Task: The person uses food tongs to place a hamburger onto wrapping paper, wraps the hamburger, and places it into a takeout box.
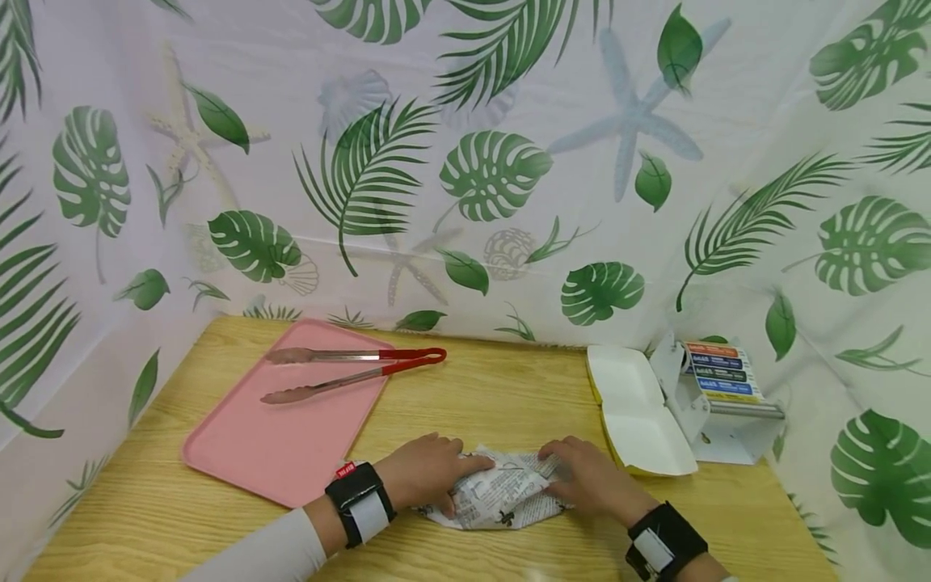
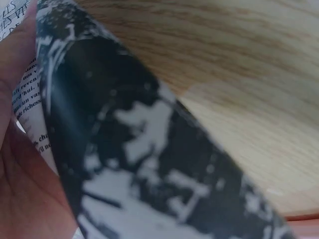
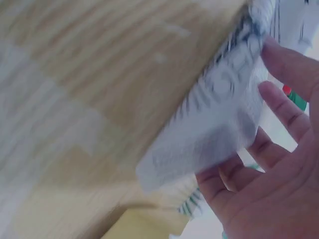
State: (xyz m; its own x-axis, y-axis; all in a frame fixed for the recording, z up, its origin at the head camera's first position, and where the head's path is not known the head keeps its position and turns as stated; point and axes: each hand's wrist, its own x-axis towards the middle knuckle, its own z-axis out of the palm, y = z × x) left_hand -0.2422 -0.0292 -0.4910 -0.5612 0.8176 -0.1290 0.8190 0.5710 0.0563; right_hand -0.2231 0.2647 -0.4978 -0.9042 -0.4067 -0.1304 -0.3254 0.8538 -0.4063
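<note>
Behind a bare left hand (image 1: pixel 429 473) and bare right hand (image 1: pixel 591 481), a black left strap (image 1: pixel 345 490) with a red tag (image 1: pixel 346 470) and a black right strap (image 1: pixel 676 529) are each showing a pale patch (image 1: pixel 369 517), and a light grey left sleeve (image 1: pixel 265 552) is looking plain.

Hands (image 1: pixel 432 471) (image 1: pixel 591 478): two; paper bundle (image 1: pixel 502 489), tray (image 1: pixel 269 436), tongs (image 1: pixel 403 354), box (image 1: pixel 646 436), dispenser (image 1: pixel 730 434) (one each).

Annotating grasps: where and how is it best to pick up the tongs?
Probably by the red handles, pinched across both, coming from above and the right: the tongs lie splayed with their tips leftward over the tray, while the joined red end juts past its right edge.
</note>
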